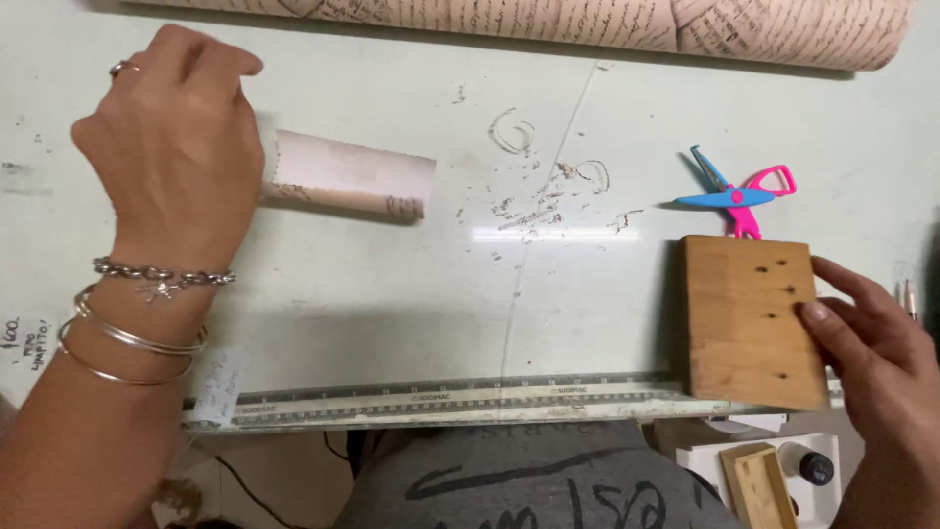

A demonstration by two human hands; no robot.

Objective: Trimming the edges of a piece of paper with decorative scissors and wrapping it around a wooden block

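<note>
The left hand (171,137) clamps the rolled paper (348,176), which runs rightward from its fingers; the right hand (881,362) presses flat fingers on the wooden block (749,318).

Pale green table (392,284): paper rolls (348,176), scissors (736,194), wooden block (749,318), ruler (441,397).

The table (372,294) is a pale minty green with grey pencil squiggles and scuff marks on it. The small paper roll (348,176) is off-white with faint dark script, and the big roll (587,24) along the top is beige-pink covered in black handwriting pattern. The scissors (736,194) are bright blue and hot pink. The wooden block (752,318) is warm honey brown with little dark holes. The ruler (441,402) is whitish with dark markings. The bracelets (147,313) are silver.
</note>
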